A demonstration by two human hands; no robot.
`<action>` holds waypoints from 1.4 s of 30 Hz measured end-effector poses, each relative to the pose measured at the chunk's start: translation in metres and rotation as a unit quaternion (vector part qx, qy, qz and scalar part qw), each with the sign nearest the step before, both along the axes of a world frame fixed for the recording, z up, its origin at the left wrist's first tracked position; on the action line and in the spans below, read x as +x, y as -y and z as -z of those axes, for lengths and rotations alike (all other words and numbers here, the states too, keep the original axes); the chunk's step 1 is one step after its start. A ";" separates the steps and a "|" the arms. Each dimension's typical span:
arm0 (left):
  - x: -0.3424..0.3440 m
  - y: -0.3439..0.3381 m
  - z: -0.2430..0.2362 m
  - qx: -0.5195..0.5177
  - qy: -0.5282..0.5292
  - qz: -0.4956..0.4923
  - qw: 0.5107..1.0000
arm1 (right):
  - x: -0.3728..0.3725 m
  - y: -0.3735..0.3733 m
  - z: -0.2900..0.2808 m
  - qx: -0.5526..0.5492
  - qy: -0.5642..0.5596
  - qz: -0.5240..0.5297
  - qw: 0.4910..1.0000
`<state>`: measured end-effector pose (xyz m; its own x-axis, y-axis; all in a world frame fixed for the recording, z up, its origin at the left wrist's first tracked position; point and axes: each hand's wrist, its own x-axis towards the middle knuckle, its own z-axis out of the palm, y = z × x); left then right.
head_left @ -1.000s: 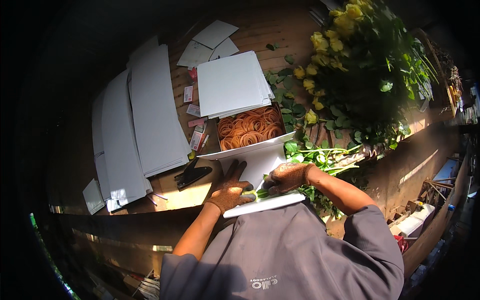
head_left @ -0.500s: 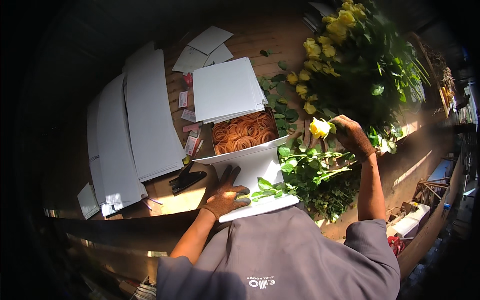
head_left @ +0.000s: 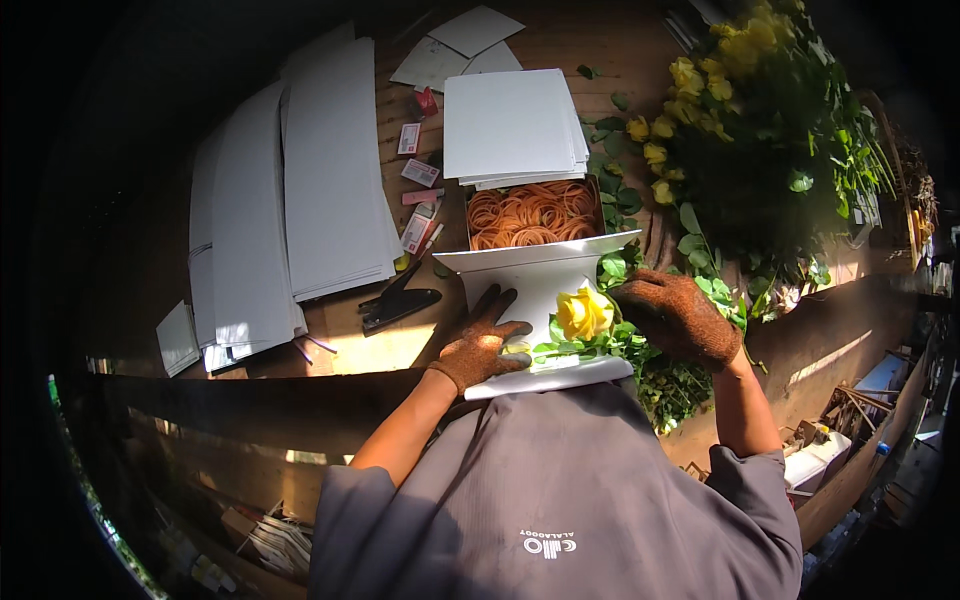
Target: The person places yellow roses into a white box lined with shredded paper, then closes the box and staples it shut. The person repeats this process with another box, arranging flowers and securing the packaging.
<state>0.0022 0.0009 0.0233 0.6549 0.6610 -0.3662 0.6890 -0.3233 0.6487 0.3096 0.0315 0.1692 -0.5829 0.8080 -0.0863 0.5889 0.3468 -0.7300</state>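
Rough brown knitted cloth gloves on left hand and right hand. Matt white curved paper sheet under soft-petalled yellow rose; smooth matt white card stacks on worn brown wooden desk. Thin orange rubber bands, slightly glossy, in box.

Worn on the head, left of a side-by-side fisheye pair; looks steeply down over a grey-shirted chest onto the wooden tabletop. Close in: gloved left hand and right hand near frame centre, forearms entering from below. Straight edges bowed toward a dark rim. Only one view, so no overlap to compare.
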 end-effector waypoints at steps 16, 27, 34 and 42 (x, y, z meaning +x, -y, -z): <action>-0.002 0.003 -0.009 -0.003 0.006 -0.026 1.000 | -0.021 -0.028 0.087 -0.257 0.116 -0.131 0.950; -0.009 -0.005 0.000 0.038 0.031 -0.009 0.999 | 0.173 -0.084 0.232 0.003 0.268 0.318 0.909; 0.004 -0.004 0.001 0.095 0.034 -0.024 0.995 | 0.148 -0.065 0.214 -0.043 0.272 0.263 0.925; -0.001 0.002 0.005 0.069 0.055 -0.054 0.995 | 0.104 -0.034 0.039 0.052 0.001 0.208 0.977</action>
<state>0.0010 -0.0014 0.0187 0.6076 0.7693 -0.1975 0.6527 -0.3419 0.6761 0.4132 0.0658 0.1304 -0.2027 0.9792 0.0084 0.6961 0.1501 -0.7021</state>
